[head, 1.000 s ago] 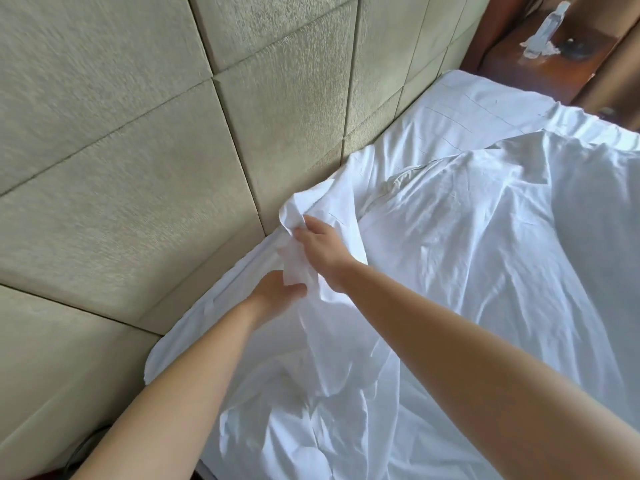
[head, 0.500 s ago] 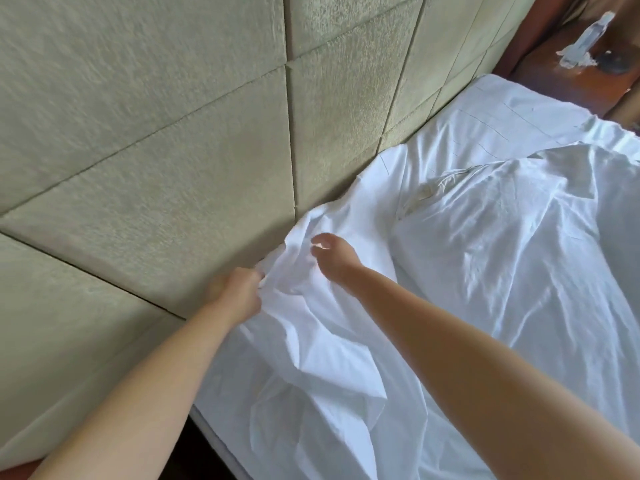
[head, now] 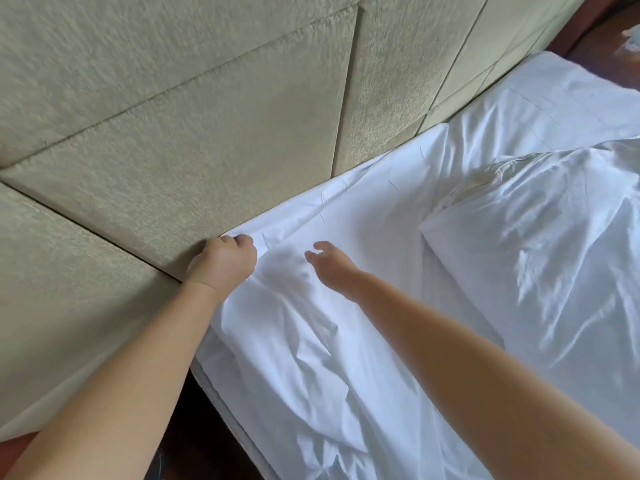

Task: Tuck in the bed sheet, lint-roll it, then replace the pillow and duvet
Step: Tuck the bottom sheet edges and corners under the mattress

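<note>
Left hand: fingers curled around the edge of the white cotton bed sheet, gripping it at the seam where the mattress meets the padded olive-beige fabric headboard. Right hand: fingers loosely spread, holding nothing, just above or on the sheet; contact cannot be told. Sheet lies rumpled across the near corner of the bed, smoother along the headboard. Crumpled white duvet heaped to the right, apart from both hands. Reddish-brown wooden nightstand at far corner.
</note>
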The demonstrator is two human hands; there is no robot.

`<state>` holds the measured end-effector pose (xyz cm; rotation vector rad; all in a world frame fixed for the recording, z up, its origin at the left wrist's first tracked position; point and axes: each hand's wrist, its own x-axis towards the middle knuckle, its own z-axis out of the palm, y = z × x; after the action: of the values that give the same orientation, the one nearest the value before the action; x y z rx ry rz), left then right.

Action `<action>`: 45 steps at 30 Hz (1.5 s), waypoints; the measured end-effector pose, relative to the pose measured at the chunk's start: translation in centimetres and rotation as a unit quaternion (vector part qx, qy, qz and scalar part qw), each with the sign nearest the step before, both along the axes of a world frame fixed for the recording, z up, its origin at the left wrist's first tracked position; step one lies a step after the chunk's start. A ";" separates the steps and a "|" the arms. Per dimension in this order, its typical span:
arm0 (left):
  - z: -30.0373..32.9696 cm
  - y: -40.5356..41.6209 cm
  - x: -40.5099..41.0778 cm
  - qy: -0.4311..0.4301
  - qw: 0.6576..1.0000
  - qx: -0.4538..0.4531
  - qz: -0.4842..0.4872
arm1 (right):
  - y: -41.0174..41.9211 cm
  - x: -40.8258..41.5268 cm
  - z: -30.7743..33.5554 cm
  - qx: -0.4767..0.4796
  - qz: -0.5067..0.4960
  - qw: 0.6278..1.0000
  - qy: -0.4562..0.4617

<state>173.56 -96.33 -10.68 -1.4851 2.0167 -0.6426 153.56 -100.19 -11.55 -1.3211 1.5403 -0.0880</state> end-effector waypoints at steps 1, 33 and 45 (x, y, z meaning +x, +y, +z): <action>0.3 0.0 -0.6 -0.031 0.999 0.024 0.010 | 0.0 0.4 -0.4 -0.005 0.011 1.000 0.003; -12.4 4.5 -1.6 0.393 0.916 0.033 0.071 | -2.1 4.9 -11.0 -0.192 0.437 0.842 0.250; -12.9 1.9 -1.9 0.512 0.728 0.188 0.414 | -5.1 4.3 -12.3 -0.222 0.422 0.824 0.305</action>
<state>171.62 -94.40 -23.61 -2.4348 1.5621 1.1283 157.89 -105.29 -23.81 -2.4862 1.3090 0.6317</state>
